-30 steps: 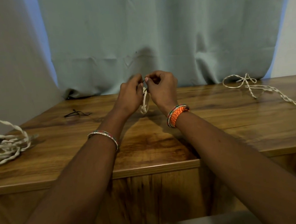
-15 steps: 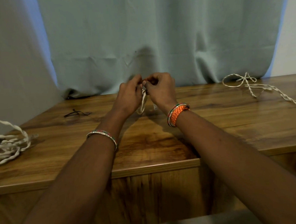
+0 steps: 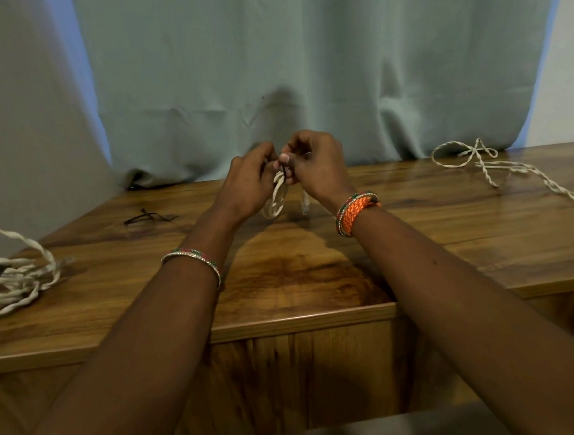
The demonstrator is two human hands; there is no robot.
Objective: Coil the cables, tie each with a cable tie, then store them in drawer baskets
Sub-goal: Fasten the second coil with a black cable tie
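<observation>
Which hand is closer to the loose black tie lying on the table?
Left. The left hand is up at the small coil, just right of the black tie. The right hand sits beyond the coil, farther from it.

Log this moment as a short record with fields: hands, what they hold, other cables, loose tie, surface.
hands: left hand and right hand raised together above the table
held: small white coil, both hands' fingers pinching a dark tie at its top
other cables: tied bundle at left edge; loose cable far right
loose tie: black tie lying left of the hands
backdrop: curtain
</observation>
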